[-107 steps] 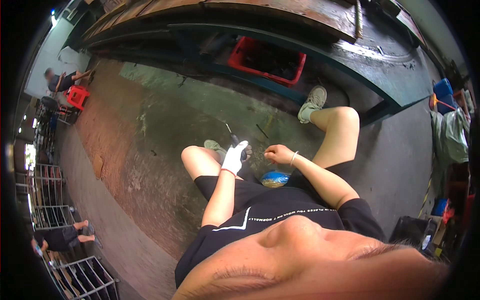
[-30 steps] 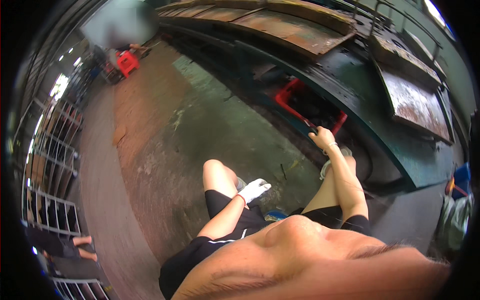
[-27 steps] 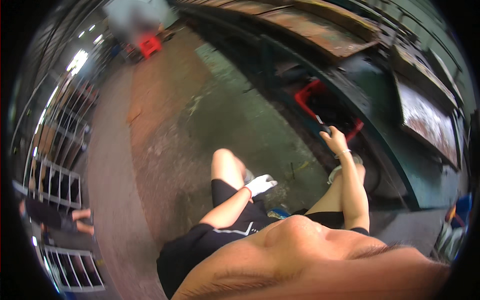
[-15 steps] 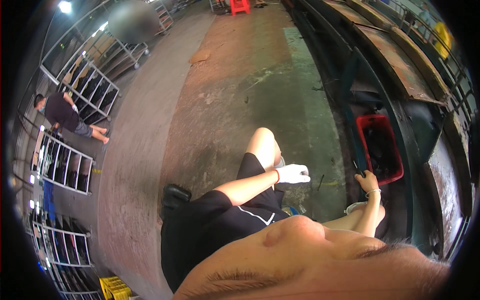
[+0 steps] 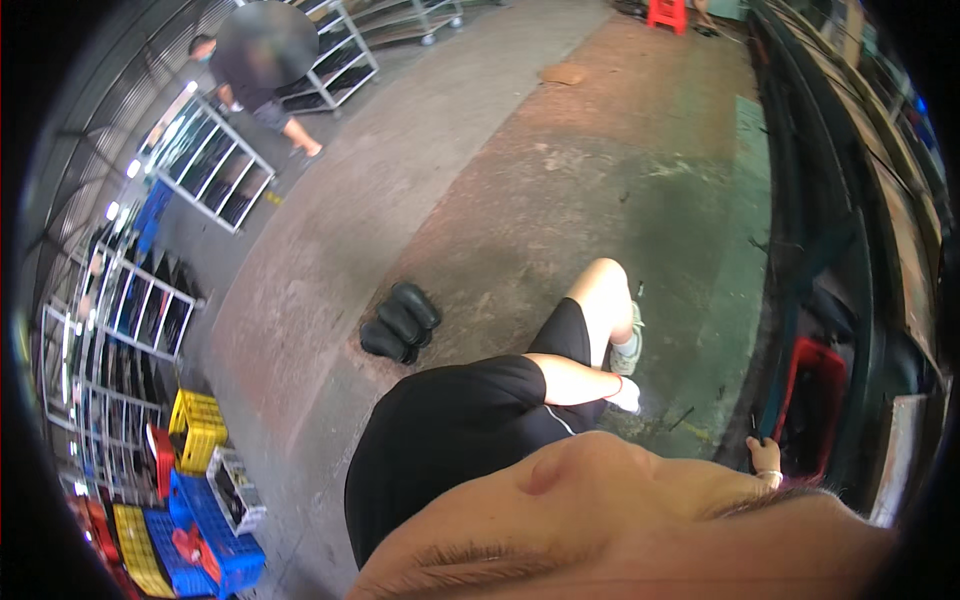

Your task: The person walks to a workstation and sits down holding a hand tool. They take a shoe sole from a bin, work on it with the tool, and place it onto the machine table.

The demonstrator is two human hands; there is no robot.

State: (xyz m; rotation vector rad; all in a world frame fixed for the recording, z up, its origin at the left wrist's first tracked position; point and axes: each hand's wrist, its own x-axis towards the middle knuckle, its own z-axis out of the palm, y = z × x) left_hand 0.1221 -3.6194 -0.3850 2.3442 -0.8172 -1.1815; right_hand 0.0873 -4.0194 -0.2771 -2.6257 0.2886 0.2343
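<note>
light: bright, even, overhead | glare: left racks | edges: dark, strongly bent | face at bottom: blurred

No packages with labels, signs or screens show clearly; the nearest to packaging are plastic crates: a red crate at four o'clock beside the bench, and a heap of yellow crates and blue crates at eight o'clock by the metal racks
</note>
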